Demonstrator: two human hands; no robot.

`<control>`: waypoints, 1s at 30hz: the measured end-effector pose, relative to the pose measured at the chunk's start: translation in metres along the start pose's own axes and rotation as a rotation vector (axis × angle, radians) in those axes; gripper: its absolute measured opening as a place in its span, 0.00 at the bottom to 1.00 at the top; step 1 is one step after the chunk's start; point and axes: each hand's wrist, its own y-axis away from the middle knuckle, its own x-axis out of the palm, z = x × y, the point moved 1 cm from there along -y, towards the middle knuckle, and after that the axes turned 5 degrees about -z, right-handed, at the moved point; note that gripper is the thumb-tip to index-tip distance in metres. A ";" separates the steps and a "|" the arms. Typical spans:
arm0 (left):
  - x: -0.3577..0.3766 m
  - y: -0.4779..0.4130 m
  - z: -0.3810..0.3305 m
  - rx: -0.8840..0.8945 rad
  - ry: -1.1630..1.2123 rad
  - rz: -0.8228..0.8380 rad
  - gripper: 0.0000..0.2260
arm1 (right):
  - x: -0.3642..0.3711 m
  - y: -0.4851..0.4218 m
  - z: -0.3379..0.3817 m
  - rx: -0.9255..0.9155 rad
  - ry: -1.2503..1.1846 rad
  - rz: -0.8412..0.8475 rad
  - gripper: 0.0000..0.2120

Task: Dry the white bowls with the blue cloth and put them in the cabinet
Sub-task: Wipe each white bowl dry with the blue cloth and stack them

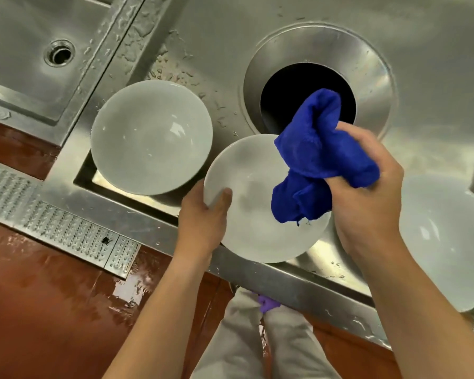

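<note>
My left hand [203,214] grips the left rim of a white bowl [252,231], thumb inside, holding it above the counter's front edge. My right hand [367,192] is closed on a bunched blue cloth [320,157] that hangs over the bowl's right side and into it. A second white bowl [151,135] sits upright on the steel counter to the left, with water drops inside. A third white bowl [446,236] rests at the right, partly behind my right forearm.
The wet steel counter [422,77] has a round waste hole [285,91] behind the cloth and a sink basin with a drain [59,53] at the far left. Below lie a wet red floor [52,310] and a perforated metal grate [52,222].
</note>
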 end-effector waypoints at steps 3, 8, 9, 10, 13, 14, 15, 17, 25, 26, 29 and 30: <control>0.009 0.001 -0.010 -0.153 0.161 0.051 0.13 | -0.013 -0.004 0.005 -0.003 0.001 -0.009 0.19; 0.000 0.010 -0.027 -0.093 0.272 0.056 0.22 | -0.029 -0.008 0.017 0.019 -0.040 -0.107 0.18; -0.002 0.012 -0.030 -0.069 0.295 0.063 0.21 | -0.032 -0.009 0.018 0.025 -0.040 -0.124 0.17; -0.003 0.015 -0.036 -0.049 0.322 0.075 0.20 | -0.036 -0.010 0.022 0.029 -0.043 -0.147 0.17; -0.007 0.026 -0.063 -0.038 0.449 0.108 0.19 | -0.051 -0.014 0.044 0.012 -0.069 -0.198 0.15; -0.009 0.028 -0.071 -0.032 0.484 0.118 0.20 | -0.054 -0.015 0.050 0.000 -0.067 -0.210 0.15; -0.010 0.030 -0.078 -0.026 0.515 0.129 0.20 | -0.057 -0.017 0.055 -0.011 -0.067 -0.224 0.15; -0.010 0.038 -0.093 -0.018 0.582 0.145 0.21 | -0.063 -0.018 0.067 -0.022 -0.063 -0.250 0.15; 0.017 0.077 -0.145 0.007 0.740 0.298 0.18 | -0.062 -0.034 0.096 -0.135 0.287 -0.188 0.22; 0.025 0.083 -0.149 0.008 0.733 0.339 0.21 | -0.057 -0.038 0.098 -0.140 0.359 -0.165 0.22; 0.048 0.096 -0.155 -0.072 0.720 0.469 0.22 | -0.035 -0.042 0.101 -0.103 0.436 -0.014 0.20; 0.051 0.096 -0.155 -0.094 0.715 0.474 0.20 | -0.030 -0.039 0.102 -0.076 0.404 0.081 0.18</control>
